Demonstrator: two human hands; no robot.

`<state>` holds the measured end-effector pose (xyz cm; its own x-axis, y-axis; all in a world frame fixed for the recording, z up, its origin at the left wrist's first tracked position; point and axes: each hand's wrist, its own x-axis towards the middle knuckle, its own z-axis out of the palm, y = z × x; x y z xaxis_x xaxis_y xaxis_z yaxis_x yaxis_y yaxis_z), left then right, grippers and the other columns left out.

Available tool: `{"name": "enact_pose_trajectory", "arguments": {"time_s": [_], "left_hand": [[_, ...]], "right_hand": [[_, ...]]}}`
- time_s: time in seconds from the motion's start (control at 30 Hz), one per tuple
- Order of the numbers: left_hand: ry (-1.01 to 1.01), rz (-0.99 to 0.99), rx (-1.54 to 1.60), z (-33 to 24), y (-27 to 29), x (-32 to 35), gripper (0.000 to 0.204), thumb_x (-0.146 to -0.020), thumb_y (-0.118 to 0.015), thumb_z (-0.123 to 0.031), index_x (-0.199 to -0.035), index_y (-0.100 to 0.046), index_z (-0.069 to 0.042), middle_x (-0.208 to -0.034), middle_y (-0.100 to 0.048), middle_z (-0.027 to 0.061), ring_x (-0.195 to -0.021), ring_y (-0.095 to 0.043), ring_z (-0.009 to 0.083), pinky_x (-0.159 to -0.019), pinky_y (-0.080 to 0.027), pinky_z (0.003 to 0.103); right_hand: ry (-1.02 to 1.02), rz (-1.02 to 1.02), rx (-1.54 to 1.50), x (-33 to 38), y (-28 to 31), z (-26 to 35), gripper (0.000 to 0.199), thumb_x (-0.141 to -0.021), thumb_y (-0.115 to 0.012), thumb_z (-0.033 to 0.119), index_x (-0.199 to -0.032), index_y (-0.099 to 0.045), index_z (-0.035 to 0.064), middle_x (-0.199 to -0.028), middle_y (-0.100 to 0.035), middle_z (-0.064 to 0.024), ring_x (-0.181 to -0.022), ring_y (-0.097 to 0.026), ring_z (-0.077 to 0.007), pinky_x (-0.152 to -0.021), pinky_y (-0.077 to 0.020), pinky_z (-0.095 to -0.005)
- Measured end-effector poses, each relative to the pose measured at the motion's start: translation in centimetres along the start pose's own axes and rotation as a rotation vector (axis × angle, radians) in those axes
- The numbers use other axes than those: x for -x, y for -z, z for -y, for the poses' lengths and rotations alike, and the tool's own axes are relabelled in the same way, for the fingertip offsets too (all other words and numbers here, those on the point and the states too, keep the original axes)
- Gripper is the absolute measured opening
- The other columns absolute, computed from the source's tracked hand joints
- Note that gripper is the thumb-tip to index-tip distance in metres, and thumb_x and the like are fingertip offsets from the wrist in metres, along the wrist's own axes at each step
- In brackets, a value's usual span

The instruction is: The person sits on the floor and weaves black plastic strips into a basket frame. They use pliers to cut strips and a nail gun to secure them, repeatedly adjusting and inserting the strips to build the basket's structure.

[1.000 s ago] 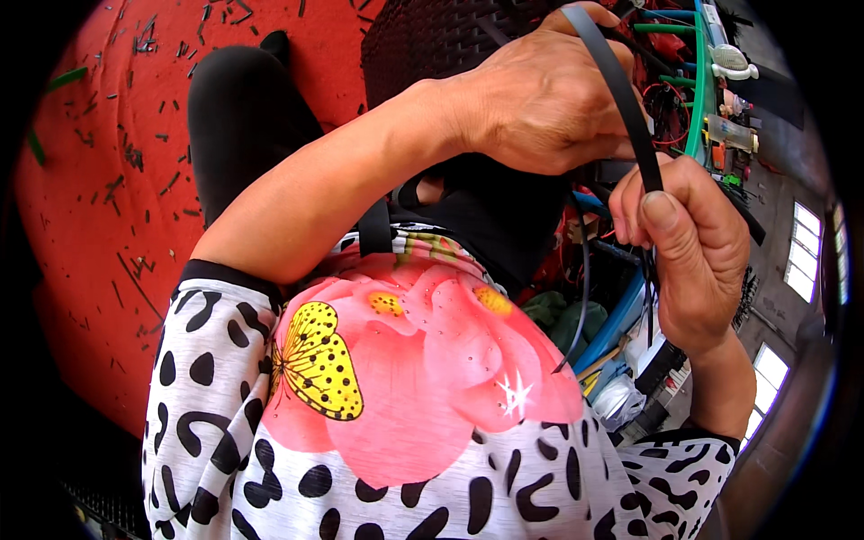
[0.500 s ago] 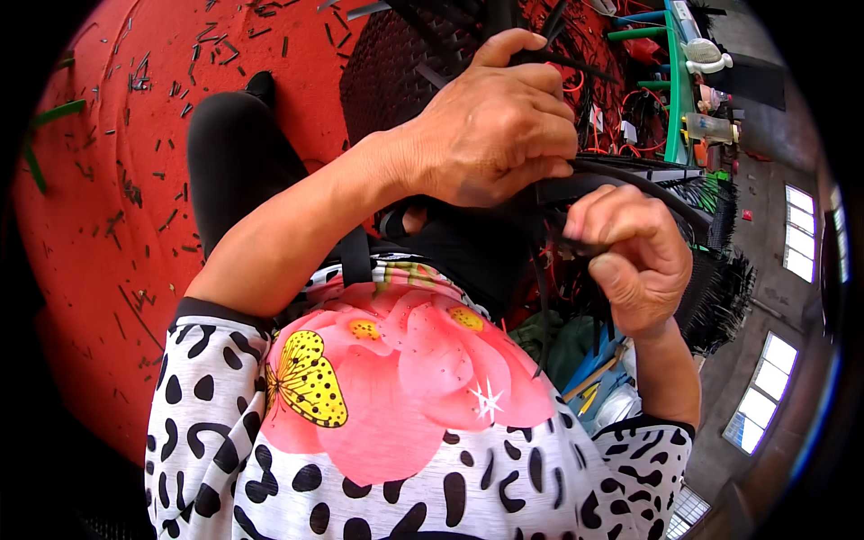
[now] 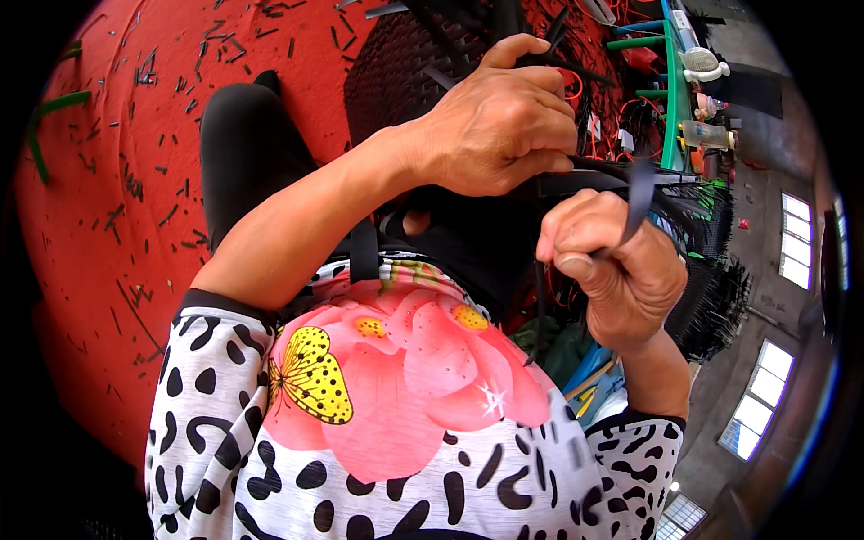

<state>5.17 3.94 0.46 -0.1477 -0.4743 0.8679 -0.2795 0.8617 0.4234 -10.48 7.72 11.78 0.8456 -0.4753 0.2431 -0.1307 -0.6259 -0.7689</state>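
My left hand (image 3: 508,126) is closed, its fingers curled at the edge of a dark woven piece (image 3: 387,85) made of black flat strips. Loose strip ends stick out around its fingers. What exactly those fingertips grip is partly hidden. Just below and to the right, my right hand (image 3: 625,261) pinches a thin black strip (image 3: 540,310) between thumb and fingers. One length hangs from the fingertips toward my shirt. A blurred flat strip (image 3: 640,202) arcs over the back of the same hand.
Short black offcuts lie scattered over the red floor covering (image 3: 135,270). Green bars (image 3: 63,101) stand at far left. A green-edged stand (image 3: 671,99) at upper right holds a clear jar (image 3: 706,135). More bristly strip ends (image 3: 720,301) lie beyond my right hand.
My right hand has shifted slightly down and left, turning a little. A flat strip now swings up over its back. My left hand has stayed nearly in place.
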Motion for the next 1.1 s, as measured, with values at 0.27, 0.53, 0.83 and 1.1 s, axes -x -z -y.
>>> {"name": "enact_pose_trajectory", "arguments": {"time_s": [0.27,0.53,0.83,1.1], "left_hand": [[0.030,-0.010,0.004,-0.3,-0.7,-0.5,0.006,-0.075,-0.064,-0.014,-0.076,-0.060,-0.010,-0.074,-0.059,0.0026,-0.086,-0.055,0.0210,-0.100,-0.027,0.047],[0.029,0.031,0.024,-0.4,0.1,0.0,0.010,-0.078,-0.064,-0.018,-0.074,-0.060,-0.009,-0.073,-0.058,0.0038,-0.088,-0.053,0.0215,-0.101,-0.025,0.047],[0.056,0.067,0.079,-1.1,0.4,-0.6,0.011,-0.077,-0.065,-0.017,-0.071,-0.059,-0.009,-0.072,-0.058,0.0037,-0.088,-0.054,0.0217,-0.101,-0.024,0.047],[0.055,0.077,0.082,-1.3,0.5,-0.4,0.007,-0.076,-0.065,-0.014,-0.074,-0.060,-0.010,-0.073,-0.058,0.0033,-0.088,-0.054,0.0211,-0.100,-0.024,0.047]], "right_hand": [[-0.230,-0.165,-0.459,-4.2,0.8,0.4,0.023,-0.096,-0.049,0.018,-0.100,-0.055,-0.0035,-0.065,-0.037,0.0009,-0.057,-0.038,-0.0096,-0.050,-0.0334,-0.0222],[0.011,0.033,0.018,-1.0,2.6,1.5,0.032,-0.090,-0.058,0.029,-0.100,-0.053,-0.0010,-0.081,-0.052,-0.0121,-0.075,-0.054,-0.0265,-0.060,-0.0458,-0.0333],[-0.261,-0.467,-0.624,4.3,8.5,-1.8,0.023,-0.090,-0.047,0.008,-0.110,-0.053,-0.0019,-0.094,-0.052,-0.0123,-0.085,-0.052,-0.0237,-0.067,-0.0421,-0.0310],[-0.257,0.110,0.396,-0.2,5.4,-0.8,0.024,-0.083,-0.058,0.000,-0.106,-0.061,-0.0028,-0.095,-0.061,-0.0130,-0.084,-0.061,-0.0197,-0.074,-0.0481,-0.0289]]}}
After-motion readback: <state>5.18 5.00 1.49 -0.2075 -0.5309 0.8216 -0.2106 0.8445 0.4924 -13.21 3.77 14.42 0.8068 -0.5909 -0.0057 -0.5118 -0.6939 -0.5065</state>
